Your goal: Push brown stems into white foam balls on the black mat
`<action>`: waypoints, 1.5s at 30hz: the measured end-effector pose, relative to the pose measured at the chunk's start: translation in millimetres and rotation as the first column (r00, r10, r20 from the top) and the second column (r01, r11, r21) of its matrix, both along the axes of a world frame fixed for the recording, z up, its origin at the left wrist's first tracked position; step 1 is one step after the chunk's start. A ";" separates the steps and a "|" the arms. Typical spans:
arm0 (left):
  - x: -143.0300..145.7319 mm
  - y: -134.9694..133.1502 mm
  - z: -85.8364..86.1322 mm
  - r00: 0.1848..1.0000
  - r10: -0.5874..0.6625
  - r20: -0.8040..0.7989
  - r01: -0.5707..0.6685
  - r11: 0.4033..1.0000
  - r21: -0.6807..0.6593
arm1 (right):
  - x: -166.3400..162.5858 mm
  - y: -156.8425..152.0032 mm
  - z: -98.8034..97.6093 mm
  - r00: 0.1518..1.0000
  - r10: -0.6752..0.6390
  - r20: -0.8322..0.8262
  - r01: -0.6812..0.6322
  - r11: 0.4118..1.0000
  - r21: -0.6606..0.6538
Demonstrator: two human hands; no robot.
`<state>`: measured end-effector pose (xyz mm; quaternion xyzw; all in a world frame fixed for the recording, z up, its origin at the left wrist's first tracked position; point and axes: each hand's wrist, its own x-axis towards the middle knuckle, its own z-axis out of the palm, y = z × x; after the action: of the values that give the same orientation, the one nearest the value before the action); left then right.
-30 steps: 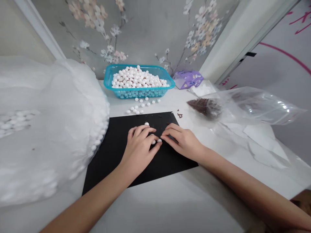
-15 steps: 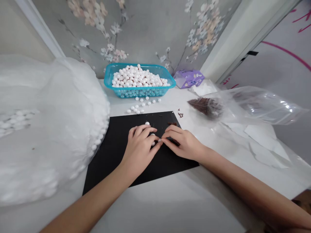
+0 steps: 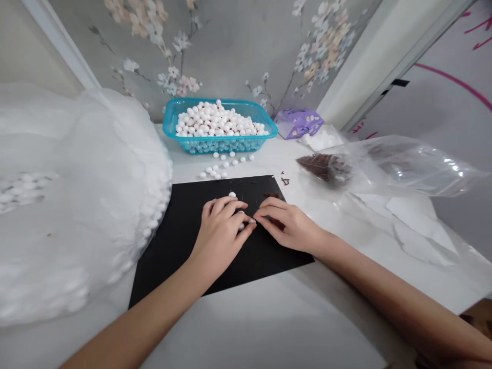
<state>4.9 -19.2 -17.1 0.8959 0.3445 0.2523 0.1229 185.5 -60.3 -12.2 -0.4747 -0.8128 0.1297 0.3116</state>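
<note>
Over a black mat (image 3: 172, 266), my left hand (image 3: 221, 230) pinches a small white ball (image 3: 252, 221) between thumb and forefinger. My right hand (image 3: 290, 225) meets it from the right, thumb and forefinger closed together at the ball's edge; whatever lies between those tips is too small to make out. More white balls sit partly hidden under my left fingers, and one white ball (image 3: 232, 195) rests just beyond them. Behind my right fingertips lies a little heap of thin brown pieces (image 3: 272, 195).
A blue basket (image 3: 226, 138) full of white balls stands at the back, loose balls before it. To the left bulges a big translucent bag (image 3: 115, 205) of white balls. On the right lie a clear bag of brown pieces (image 3: 325, 168), a purple packet (image 3: 300, 123) and white paper (image 3: 418, 220).
My right fingertips have shifted slightly at the ball, and more of its surface shows. My left hand keeps its place; the view has moved a little.
</note>
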 end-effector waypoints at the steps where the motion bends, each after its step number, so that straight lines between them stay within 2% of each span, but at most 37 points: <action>1: 0.0 -0.1 0.1 1.000 -0.001 -0.001 0.001 1.000 -0.002 | 0.1 -0.2 0.5 1.000 0.000 0.001 0.000 1.000 -0.006; 18: -0.4 -1.0 1.2 1.000 0.000 -0.024 0.001 1.000 0.019 | 1.2 -2.3 1.1 0.999 0.031 -0.023 -0.032 0.999 -0.039; 33: 1.5 0.0 1.1 1.000 -0.005 -0.014 0.005 1.000 0.005 | 1.9 -2.9 7.4 0.994 0.113 0.008 -0.111 0.986 -0.126; 38: 0.4 1.7 0.3 1.000 0.002 -0.003 -0.002 1.000 -0.021 | -0.1 2.9 17.3 0.994 0.111 0.016 -0.106 0.977 -0.184; 43: -1.1 1.9 1.6 0.999 0.029 0.030 -0.027 0.997 -0.068 | 0.6 24.0 36.2 0.983 0.180 0.041 -0.159 0.937 -0.311; 45: -1.5 1.2 2.8 0.997 0.052 0.052 -0.047 0.995 -0.086 | -2.2 41.3 39.3 0.993 0.116 0.012 -0.105 0.937 -0.334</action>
<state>3.4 -18.0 -14.3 0.8739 0.3734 0.2647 0.1637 183.3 -19.1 27.0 -0.4760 -0.8094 0.2749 0.2065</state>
